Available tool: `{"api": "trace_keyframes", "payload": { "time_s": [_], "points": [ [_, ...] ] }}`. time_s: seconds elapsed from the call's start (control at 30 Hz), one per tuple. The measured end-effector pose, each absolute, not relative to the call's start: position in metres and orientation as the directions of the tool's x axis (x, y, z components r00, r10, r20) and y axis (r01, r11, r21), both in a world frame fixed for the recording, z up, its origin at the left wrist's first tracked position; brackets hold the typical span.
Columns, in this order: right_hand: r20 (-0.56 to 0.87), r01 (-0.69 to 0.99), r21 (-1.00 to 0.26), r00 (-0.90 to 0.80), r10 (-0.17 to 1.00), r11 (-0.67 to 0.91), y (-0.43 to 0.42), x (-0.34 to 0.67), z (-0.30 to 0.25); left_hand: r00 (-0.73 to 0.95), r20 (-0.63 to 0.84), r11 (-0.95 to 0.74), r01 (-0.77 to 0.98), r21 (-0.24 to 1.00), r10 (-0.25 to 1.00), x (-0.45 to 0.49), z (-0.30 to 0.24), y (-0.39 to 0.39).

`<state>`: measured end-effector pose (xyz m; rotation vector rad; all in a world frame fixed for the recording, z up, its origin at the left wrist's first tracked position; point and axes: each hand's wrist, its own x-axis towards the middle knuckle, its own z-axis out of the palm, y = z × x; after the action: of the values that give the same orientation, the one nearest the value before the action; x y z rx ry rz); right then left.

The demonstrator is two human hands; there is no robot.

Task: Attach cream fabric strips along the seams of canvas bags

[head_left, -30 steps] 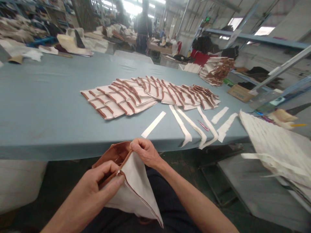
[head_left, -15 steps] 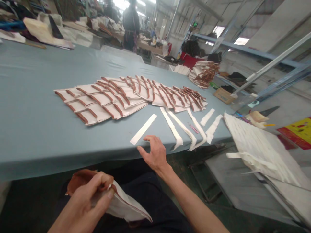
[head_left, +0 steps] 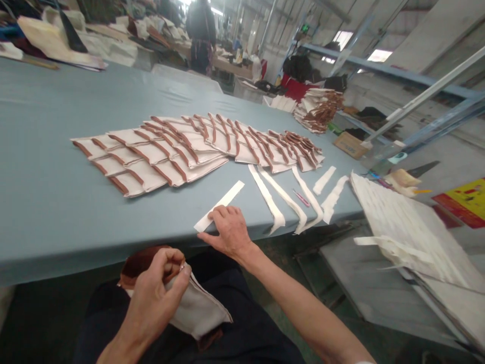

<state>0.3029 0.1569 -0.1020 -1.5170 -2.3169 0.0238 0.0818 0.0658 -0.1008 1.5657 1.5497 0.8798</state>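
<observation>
My left hand (head_left: 161,288) is closed in a pinch on the top edge of a white fabric piece with brown lining (head_left: 206,303), which hangs over my lap. At the table's front edge my right hand (head_left: 229,230) has its fingertips on a white strip (head_left: 227,194), thumb spread apart near the strip's lower end. The strip lies flat and slanted on the table. Behind it, overlapping white pieces with brown trim (head_left: 151,156) spread in a long row.
More white strips (head_left: 269,197) lie right of my hand, with a small purple tool (head_left: 301,197) among them. A stack of white and brown pieces (head_left: 318,108) stands at the far right. A board with white strips (head_left: 401,222) is beside the blue-grey table (head_left: 45,202). A person (head_left: 200,38) stands beyond.
My right hand has moved slightly left and down onto the white strip, and the strip's near end has shifted a little left. My left hand has moved right and up with the fabric piece.
</observation>
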Motion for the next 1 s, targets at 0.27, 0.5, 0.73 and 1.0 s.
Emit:
{"api": "trace_keyframes", "payload": {
  "time_s": [0.27,0.5,0.73,1.0],
  "points": [
    [0.313,0.882,-0.207,-0.350,0.883,0.423,0.155,0.297,-0.105,0.017,-0.073,0.054,0.506,0.861,0.997,0.095,-0.100,0.079],
    [0.335,0.860,-0.286,-0.323,0.885,0.422,0.154,0.290,-0.106,-0.008,-0.078,0.071,0.520,0.851,0.997,0.103,-0.091,0.092],
    [0.340,0.810,-0.450,-0.234,0.911,0.376,0.156,0.291,-0.106,0.030,-0.083,0.058,0.493,0.868,0.996,0.115,-0.089,0.107],
    [0.347,0.755,-0.504,-0.268,0.899,0.420,0.154,0.300,-0.109,0.033,-0.118,0.090,0.455,0.886,0.992,0.118,-0.102,0.117]
  ]
}}
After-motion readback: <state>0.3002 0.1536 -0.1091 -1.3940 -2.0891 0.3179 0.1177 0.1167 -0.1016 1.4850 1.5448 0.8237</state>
